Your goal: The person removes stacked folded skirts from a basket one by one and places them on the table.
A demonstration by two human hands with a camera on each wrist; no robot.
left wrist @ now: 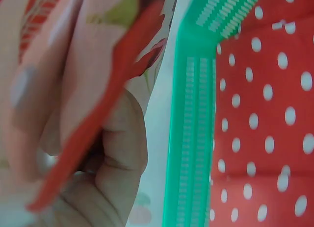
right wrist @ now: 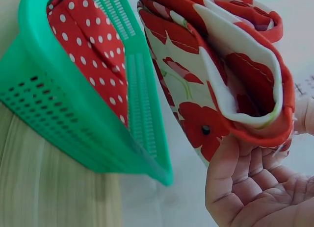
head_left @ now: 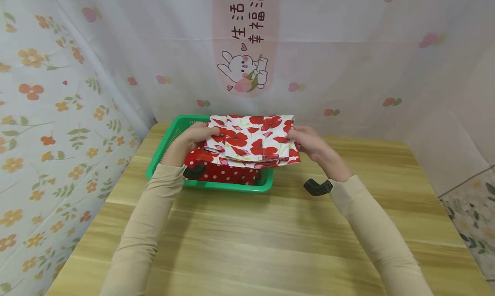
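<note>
Both hands hold a folded white cloth with red poppies (head_left: 247, 139) up in the air, over the right part of a green plastic basket (head_left: 228, 185). My left hand (head_left: 197, 135) grips its left end, thumb on top. At the right end my right hand (head_left: 309, 142) pinches it, with fingers underneath, as the right wrist view shows. Several layers of the fold stand out there, looped at the edge. Inside the basket lies a red cloth with white dots (head_left: 228, 172), partly hidden under the poppy cloth in the head view.
The basket stands at the back left of a wooden table (head_left: 247, 236). Behind the table hangs a pale curtain (head_left: 348, 64) with a rabbit print, and a flowered curtain (head_left: 58, 128) runs along the left side. A black strap piece (head_left: 318, 187) sits at the right wrist.
</note>
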